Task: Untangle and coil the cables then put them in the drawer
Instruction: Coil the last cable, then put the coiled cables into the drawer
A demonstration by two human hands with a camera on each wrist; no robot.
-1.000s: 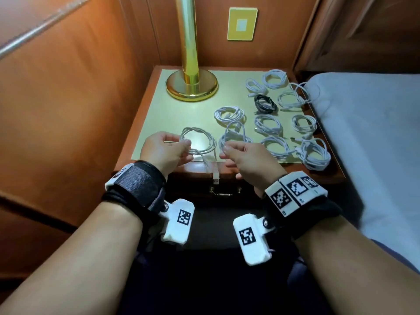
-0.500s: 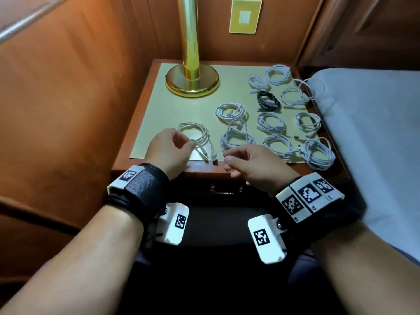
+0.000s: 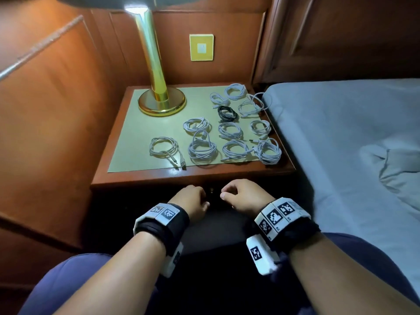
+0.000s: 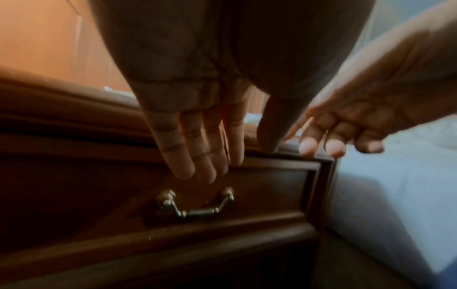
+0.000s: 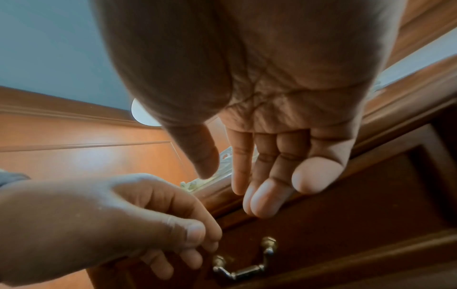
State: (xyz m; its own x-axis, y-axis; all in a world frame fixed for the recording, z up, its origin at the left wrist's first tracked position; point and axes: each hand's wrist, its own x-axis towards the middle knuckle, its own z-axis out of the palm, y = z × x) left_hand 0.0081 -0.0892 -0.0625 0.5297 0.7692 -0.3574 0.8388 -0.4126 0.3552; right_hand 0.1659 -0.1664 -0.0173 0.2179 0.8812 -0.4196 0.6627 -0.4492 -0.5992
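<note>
Several coiled white cables and one black coil (image 3: 227,113) lie on the green mat (image 3: 136,133) of the nightstand. The nearest white coil (image 3: 164,148) sits at the mat's front left, its plugs pointing at the edge. Both hands are below the tabletop, in front of the closed drawer (image 4: 259,191). My left hand (image 3: 193,198) holds nothing; its fingers (image 4: 197,166) reach just above the brass handle (image 4: 195,207). My right hand (image 3: 241,196) is empty too, its fingers (image 5: 259,185) relaxed near the drawer's top edge.
A brass lamp (image 3: 159,98) stands at the back left of the nightstand. A bed with a grey sheet (image 3: 341,144) borders it on the right, and wood panelling (image 3: 56,121) on the left. A yellow switch plate (image 3: 201,47) is on the back wall.
Both hands released the white coil, which now lies on the mat, and dropped from the table edge to the drawer front. The head view has pulled back and up.
</note>
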